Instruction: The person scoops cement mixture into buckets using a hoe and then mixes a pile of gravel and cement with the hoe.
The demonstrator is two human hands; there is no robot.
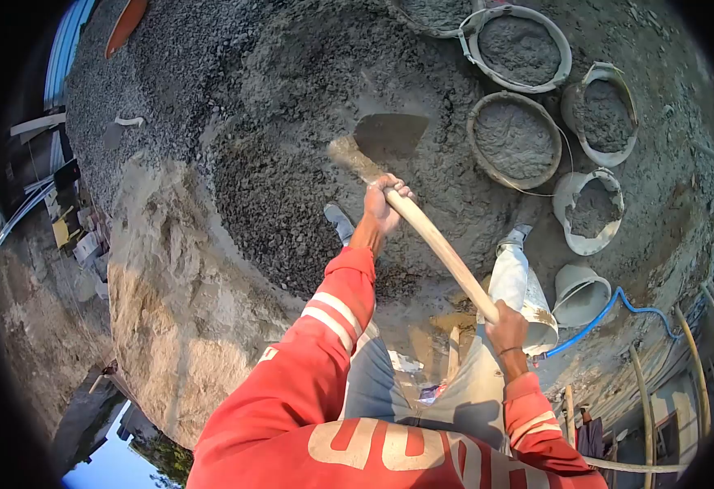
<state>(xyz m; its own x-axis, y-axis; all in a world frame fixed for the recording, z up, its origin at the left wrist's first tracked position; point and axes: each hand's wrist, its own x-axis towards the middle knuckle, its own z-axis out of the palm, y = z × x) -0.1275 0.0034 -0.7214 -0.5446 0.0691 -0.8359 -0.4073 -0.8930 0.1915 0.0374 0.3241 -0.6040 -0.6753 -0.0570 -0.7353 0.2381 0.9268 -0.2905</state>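
My left hand (382, 205) is wrapped round the wooden handle of a hoe (442, 244), not far below its head. Lower down, my right hand (508, 328) grips the same handle close to its end. The hoe's broad metal blade (391, 135) hangs over a grey heap of wet concrete mix (291, 187). Slight blur shows at the hoe's head. My feet stand apart, one at the edge of the mix and the other near the buckets.
Several buckets of wet concrete, among them a round one (516, 140) and a white one (589, 212), stand at the right. An empty-looking bucket (581, 295) lies tipped near a blue hose (593, 330). Gravel (169, 73) and a sand pile (177, 301) spread at the left.
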